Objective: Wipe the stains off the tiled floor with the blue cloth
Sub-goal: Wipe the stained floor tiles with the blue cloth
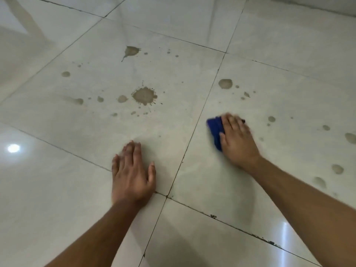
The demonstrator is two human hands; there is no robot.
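Note:
A blue cloth lies flat on the pale tiled floor, right of centre. My right hand presses down on it, covering most of it; only its left edge shows. My left hand rests flat on the floor with its fingers apart, holding nothing. Brown stains dot the tiles beyond both hands: a large splat in the middle, another blot farther off, a round spot above the cloth, and several spots to the right of my right arm.
Dark grout lines cross between the hands. A wall base runs along the top right. A lamp's reflection glares on the tile at the left.

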